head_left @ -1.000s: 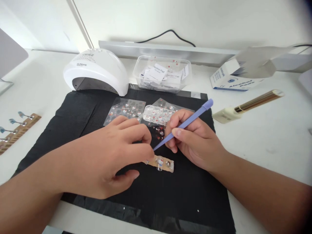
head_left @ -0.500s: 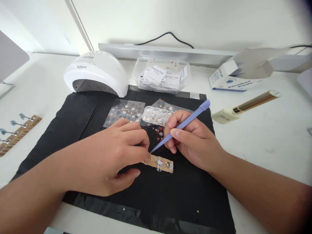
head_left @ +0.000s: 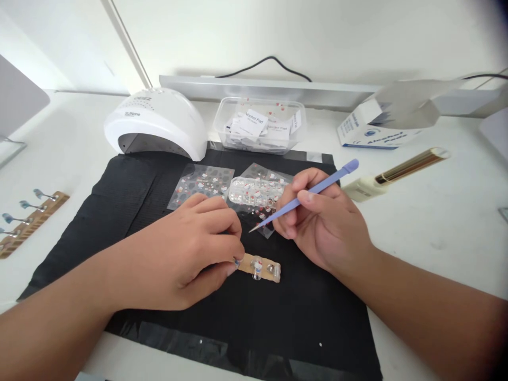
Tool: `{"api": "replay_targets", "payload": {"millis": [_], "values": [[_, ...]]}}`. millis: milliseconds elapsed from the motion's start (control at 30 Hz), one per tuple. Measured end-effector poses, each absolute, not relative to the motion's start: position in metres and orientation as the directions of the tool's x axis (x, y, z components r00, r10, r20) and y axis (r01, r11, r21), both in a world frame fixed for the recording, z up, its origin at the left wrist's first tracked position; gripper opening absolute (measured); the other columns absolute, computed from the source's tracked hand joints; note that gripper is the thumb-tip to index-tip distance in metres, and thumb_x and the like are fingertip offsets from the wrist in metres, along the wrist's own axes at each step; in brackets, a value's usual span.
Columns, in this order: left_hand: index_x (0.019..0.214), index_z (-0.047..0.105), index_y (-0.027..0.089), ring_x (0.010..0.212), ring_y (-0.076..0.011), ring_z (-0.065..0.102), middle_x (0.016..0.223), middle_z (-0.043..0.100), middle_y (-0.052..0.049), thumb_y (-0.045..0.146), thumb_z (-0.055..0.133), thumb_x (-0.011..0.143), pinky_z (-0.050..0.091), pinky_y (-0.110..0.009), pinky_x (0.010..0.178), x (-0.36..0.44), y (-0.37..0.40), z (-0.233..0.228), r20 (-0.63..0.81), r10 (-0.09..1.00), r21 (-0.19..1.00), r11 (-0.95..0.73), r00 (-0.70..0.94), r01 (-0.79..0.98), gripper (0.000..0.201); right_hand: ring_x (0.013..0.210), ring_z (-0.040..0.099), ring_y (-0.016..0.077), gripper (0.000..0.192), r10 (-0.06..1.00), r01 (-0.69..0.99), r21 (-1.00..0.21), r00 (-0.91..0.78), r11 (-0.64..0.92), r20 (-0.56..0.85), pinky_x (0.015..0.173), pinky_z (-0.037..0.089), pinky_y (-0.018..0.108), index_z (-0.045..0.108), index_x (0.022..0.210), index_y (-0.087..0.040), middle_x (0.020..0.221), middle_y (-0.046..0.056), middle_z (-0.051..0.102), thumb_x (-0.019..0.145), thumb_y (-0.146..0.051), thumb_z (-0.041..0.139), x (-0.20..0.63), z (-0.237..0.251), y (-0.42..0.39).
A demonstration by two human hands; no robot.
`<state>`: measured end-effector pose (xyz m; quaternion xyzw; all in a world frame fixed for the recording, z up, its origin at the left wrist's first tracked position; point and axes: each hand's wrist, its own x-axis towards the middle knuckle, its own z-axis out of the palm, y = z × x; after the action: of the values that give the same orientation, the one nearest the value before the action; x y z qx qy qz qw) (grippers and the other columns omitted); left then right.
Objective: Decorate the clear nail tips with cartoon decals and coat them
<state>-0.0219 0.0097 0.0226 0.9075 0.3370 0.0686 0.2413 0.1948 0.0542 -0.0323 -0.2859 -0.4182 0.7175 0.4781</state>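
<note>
My left hand point(head_left: 178, 254) has its fingertips pinched down on one end of the small wooden nail-tip holder point(head_left: 260, 267), pinning it flat on the black mat point(head_left: 119, 201), I'd say so it can't slide. My right hand point(head_left: 323, 222) grips the lilac picker pen point(head_left: 305, 197) like a pencil, fingers closed round it, its tip hanging just above the holder and beside the sticker sheets point(head_left: 202, 182). Behind them sit the nail lamp point(head_left: 156, 124) and the tub of alcohol pads point(head_left: 260, 124).
</note>
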Motion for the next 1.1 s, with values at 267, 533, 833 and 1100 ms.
{"api": "replay_targets", "payload": {"millis": [267,533,833,1100], "values": [[0.087,0.066,0.019,0.080,-0.0195,0.050,0.086,0.064,-0.005,0.010,0.047,0.091,0.035,-0.041,0.077,-0.018,0.006,0.021,0.028,0.602,0.398,-0.739,0.798,0.543,0.021,0.039,0.050,0.0100,0.015,0.955,-0.453,-0.887,-0.291,-0.090,0.052,0.044,0.040,0.027,0.048,0.081,-0.024,0.052,-0.009,0.058,0.083,-0.025,0.062,0.195,-0.033,0.056],[0.084,0.065,0.018,0.078,-0.0214,0.050,0.083,0.062,-0.005,0.016,0.049,0.091,0.035,-0.042,0.071,-0.013,-0.002,0.020,0.007,0.619,0.261,-0.759,0.785,0.596,0.018,0.039,0.050,0.0108,0.013,0.963,-0.449,-0.890,-0.265,-0.079,0.048,0.044,0.039,0.028,0.049,0.081,-0.025,0.052,-0.009,0.057,0.083,-0.022,0.061,0.194,-0.033,0.057],[0.091,0.068,0.018,0.078,-0.0230,0.052,0.083,0.063,-0.007,0.018,0.053,0.089,0.038,-0.044,0.070,-0.008,-0.009,0.022,0.016,0.631,0.162,-0.767,0.776,0.620,0.015,0.039,0.051,0.0107,0.012,0.960,-0.471,-0.878,-0.276,-0.088,0.051,0.044,0.037,0.027,0.050,0.082,-0.024,0.053,-0.008,0.058,0.084,-0.021,0.061,0.194,-0.035,0.058],[0.091,0.068,0.018,0.076,-0.0241,0.054,0.076,0.061,-0.006,0.021,0.051,0.091,0.041,-0.044,0.066,-0.008,-0.017,0.024,0.050,0.610,0.043,-0.792,0.791,0.609,0.017,0.038,0.051,0.0107,0.012,0.964,-0.475,-0.876,-0.262,-0.080,0.054,0.042,0.037,0.026,0.050,0.081,-0.024,0.052,-0.008,0.059,0.082,-0.021,0.062,0.194,-0.036,0.060]]}}
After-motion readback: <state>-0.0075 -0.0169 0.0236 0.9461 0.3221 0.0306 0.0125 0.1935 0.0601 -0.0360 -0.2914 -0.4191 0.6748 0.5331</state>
